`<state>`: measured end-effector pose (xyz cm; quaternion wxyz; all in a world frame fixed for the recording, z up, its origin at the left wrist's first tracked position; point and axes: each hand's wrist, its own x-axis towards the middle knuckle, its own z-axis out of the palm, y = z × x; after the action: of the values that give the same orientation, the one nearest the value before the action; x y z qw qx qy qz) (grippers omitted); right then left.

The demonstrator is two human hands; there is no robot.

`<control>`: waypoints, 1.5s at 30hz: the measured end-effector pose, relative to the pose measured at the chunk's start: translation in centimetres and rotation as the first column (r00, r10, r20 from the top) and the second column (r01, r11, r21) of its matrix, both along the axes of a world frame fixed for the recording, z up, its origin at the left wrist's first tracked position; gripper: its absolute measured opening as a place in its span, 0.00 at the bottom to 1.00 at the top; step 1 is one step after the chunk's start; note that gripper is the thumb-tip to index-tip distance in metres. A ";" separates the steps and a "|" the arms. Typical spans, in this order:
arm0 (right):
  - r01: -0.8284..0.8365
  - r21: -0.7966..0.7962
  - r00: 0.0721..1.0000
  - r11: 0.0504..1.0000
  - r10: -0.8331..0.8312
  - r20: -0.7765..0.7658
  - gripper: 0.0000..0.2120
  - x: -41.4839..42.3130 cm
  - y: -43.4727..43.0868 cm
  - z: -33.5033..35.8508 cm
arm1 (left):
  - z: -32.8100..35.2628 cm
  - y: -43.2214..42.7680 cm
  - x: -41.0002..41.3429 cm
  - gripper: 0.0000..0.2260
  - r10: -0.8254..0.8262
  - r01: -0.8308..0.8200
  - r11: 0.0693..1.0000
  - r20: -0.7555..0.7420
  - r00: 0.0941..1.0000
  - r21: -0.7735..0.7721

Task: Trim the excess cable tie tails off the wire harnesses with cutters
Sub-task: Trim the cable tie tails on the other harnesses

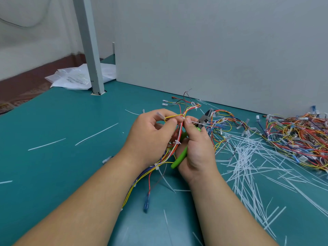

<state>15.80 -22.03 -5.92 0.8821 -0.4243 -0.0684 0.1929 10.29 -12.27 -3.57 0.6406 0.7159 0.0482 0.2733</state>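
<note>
The left hand pinches a multicoloured wire harness. At its three o'clock, the right hand grips green-handled cutters; its thumb presses a white cable tie tail.

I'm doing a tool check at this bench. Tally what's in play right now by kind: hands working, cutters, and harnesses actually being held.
Hands: 2 (left hand, right hand)
Cutters: 1 (green-handled cutters, in the right hand)
Harnesses held: 1 (harness, gripped by the left hand)
Total: 4
The harness heap at the right is too tangled to count.
</note>
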 end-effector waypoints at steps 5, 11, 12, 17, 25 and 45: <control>0.044 -0.037 0.999 0.998 -0.044 0.009 0.01 0.1 0.1 -0.4 | 0.2 0.0 -0.3 0.21 -0.067 0.067 0.998 -0.020 0.998 -0.006; 0.022 -0.031 0.998 0.999 -0.020 0.051 0.02 -0.1 0.1 -0.4 | 0.2 0.5 0.4 0.09 0.029 -0.047 0.989 -0.126 0.992 -0.141; 0.022 -0.032 0.998 0.999 -0.020 0.061 0.01 -0.1 0.1 -0.3 | 0.1 0.6 0.5 0.09 0.021 -0.048 0.984 -0.159 0.987 -0.171; 0.035 -0.017 0.995 0.999 -0.033 0.092 0.04 0.0 0.2 -0.4 | -0.2 0.9 0.5 0.10 -0.082 0.046 0.984 -0.208 0.975 -0.172; -0.002 0.021 0.995 1.000 0.000 0.095 0.04 -0.2 0.1 -0.4 | -0.2 1.1 0.3 0.12 -0.196 0.161 0.974 -0.241 0.951 -0.157; 0.217 -0.208 0.959 0.954 -0.168 0.228 0.02 -0.7 0.6 -0.3 | 0.1 2.3 0.2 0.04 -0.334 0.163 0.846 -0.266 0.904 -0.507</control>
<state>15.06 -21.46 -6.18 0.8293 -0.5465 -0.0955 0.0666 10.49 -10.01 -3.49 0.8075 0.5741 0.1303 0.0369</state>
